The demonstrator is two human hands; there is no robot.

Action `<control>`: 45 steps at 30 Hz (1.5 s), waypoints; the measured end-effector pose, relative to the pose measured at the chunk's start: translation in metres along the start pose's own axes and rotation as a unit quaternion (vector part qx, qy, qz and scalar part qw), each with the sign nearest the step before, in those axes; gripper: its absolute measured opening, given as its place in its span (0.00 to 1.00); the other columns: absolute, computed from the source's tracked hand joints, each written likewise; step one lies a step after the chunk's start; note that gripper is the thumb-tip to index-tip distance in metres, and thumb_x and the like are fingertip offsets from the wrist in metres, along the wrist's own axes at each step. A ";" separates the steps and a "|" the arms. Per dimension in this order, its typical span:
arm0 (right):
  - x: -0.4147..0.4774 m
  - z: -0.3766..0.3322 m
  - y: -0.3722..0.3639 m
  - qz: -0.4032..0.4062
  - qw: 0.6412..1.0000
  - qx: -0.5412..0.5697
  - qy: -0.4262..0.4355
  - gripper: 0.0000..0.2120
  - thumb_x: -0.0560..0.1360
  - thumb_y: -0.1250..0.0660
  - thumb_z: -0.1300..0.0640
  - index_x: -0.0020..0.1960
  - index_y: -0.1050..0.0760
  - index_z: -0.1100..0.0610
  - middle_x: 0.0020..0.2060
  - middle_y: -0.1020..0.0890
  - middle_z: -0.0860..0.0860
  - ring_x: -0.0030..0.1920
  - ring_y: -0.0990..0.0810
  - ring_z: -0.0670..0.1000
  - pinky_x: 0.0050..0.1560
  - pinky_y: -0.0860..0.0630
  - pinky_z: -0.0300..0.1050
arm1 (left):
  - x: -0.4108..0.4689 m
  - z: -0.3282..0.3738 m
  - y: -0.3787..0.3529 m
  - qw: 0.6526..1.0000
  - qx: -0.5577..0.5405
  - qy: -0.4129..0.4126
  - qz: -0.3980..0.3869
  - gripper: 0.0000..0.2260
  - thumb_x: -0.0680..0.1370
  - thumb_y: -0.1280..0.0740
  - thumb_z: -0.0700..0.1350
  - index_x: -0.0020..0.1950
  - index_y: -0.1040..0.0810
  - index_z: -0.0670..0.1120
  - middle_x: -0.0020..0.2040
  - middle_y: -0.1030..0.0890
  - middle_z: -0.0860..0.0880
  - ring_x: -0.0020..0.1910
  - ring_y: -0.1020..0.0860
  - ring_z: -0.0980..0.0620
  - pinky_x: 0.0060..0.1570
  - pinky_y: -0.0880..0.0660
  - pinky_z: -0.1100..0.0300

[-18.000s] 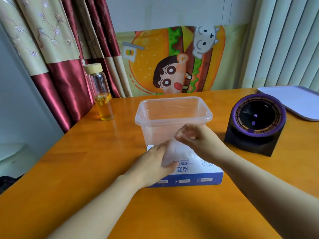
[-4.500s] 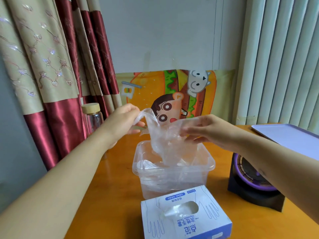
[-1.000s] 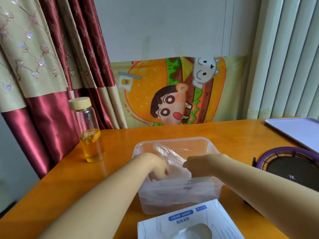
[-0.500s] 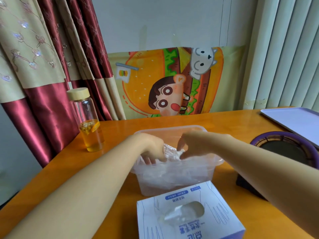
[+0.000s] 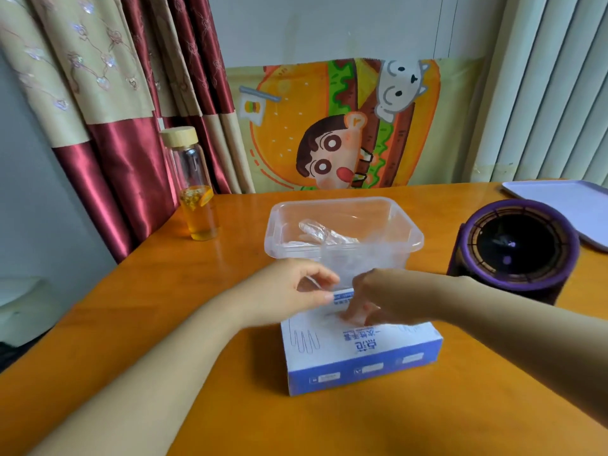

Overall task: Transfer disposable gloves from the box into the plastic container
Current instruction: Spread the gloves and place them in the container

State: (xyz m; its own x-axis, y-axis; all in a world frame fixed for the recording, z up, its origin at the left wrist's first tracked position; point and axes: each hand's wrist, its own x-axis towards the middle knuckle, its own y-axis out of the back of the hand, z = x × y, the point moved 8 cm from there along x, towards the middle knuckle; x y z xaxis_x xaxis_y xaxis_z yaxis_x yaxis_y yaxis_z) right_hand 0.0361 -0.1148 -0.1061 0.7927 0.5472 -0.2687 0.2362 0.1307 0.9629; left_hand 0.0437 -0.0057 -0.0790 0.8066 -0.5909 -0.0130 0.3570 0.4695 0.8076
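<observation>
Right hand (image 5: 383,301) fingertips in glove box (image 5: 362,348) slot, grip hidden. Left hand (image 5: 292,287) curled alongside, hold unclear. Risk: clump drags out, unpinned box lifts, bumps plastic container (image 5: 409,232) just beyond hands.

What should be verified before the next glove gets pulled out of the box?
1. Plastic container upright, no lid on: ok.
2. Gloves lie inside the container, with room above them: ok.
3. Glove box lies flat, just in front of the container: ok.
4. Right hand reaches down to the box top: ok.
5. Right hand pinches a glove: cannot tell, blurred.
6. Left hand steadies the box: cannot tell.
</observation>
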 end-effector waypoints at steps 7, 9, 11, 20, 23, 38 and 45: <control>0.010 0.004 -0.013 0.079 0.995 0.056 -0.014 0.10 0.76 0.33 0.53 0.56 0.18 0.49 0.47 0.23 0.45 0.46 0.24 0.47 0.48 0.25 0.42 | -0.013 -0.031 -0.043 0.979 0.147 0.054 -0.129 0.37 0.75 0.34 0.60 0.79 0.47 0.53 0.78 0.54 0.60 0.76 0.52 0.58 0.72 0.50 0.62; 0.008 0.003 -0.012 0.114 0.992 0.052 -0.008 0.08 0.76 0.34 0.53 0.52 0.18 0.50 0.47 0.22 0.46 0.46 0.23 0.47 0.47 0.25 0.42 | -0.012 -0.031 -0.043 0.979 0.148 0.054 -0.127 0.37 0.75 0.34 0.60 0.79 0.47 0.53 0.78 0.54 0.60 0.76 0.52 0.58 0.72 0.50 0.62; 0.004 0.002 -0.011 0.134 0.990 0.054 0.000 0.08 0.77 0.34 0.54 0.52 0.18 0.51 0.47 0.22 0.46 0.46 0.22 0.48 0.46 0.24 0.43 | -0.012 -0.031 -0.044 0.980 0.145 0.053 -0.130 0.37 0.75 0.34 0.60 0.79 0.47 0.53 0.78 0.53 0.60 0.76 0.52 0.58 0.71 0.49 0.62; -0.010 -0.013 0.019 0.220 0.975 0.028 0.023 0.10 0.81 0.41 0.52 0.56 0.26 0.54 0.52 0.26 0.47 0.44 0.25 0.51 0.43 0.28 0.41 | -0.013 -0.027 -0.043 0.980 0.150 0.048 -0.120 0.36 0.75 0.34 0.60 0.77 0.46 0.54 0.78 0.50 0.58 0.76 0.50 0.56 0.72 0.45 0.58; -0.010 -0.002 0.024 0.239 0.969 0.057 -0.010 0.07 0.81 0.42 0.53 0.54 0.28 0.54 0.48 0.22 0.50 0.41 0.25 0.51 0.40 0.30 0.42 | -0.013 -0.024 -0.042 0.982 0.140 0.043 -0.118 0.35 0.75 0.33 0.60 0.77 0.45 0.55 0.78 0.48 0.58 0.76 0.49 0.56 0.71 0.45 0.59; -0.040 0.019 0.070 0.429 0.843 0.321 -0.039 0.13 0.80 0.39 0.54 0.44 0.24 0.63 0.35 0.21 0.52 0.34 0.26 0.50 0.35 0.30 0.39 | -0.011 -0.024 -0.042 0.980 0.149 0.039 -0.129 0.37 0.73 0.32 0.61 0.77 0.46 0.56 0.77 0.44 0.55 0.75 0.45 0.53 0.72 0.44 0.56; -0.047 0.032 0.106 0.354 0.842 0.398 -0.087 0.17 0.78 0.38 0.47 0.45 0.22 0.61 0.32 0.21 0.50 0.30 0.25 0.44 0.32 0.30 0.36 | -0.020 -0.012 -0.001 0.994 0.066 0.077 -0.031 0.34 0.72 0.29 0.59 0.74 0.39 0.57 0.70 0.31 0.57 0.62 0.28 0.60 0.58 0.29 0.64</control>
State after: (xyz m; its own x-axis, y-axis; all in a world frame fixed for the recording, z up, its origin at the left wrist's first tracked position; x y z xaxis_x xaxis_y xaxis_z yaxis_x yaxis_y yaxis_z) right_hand 0.0423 -0.1531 0.0075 0.9473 0.1172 0.2983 -0.0823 -0.8107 0.5797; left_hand 0.0328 0.0132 -0.0863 0.8513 -0.5036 -0.1470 0.3510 0.3385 0.8731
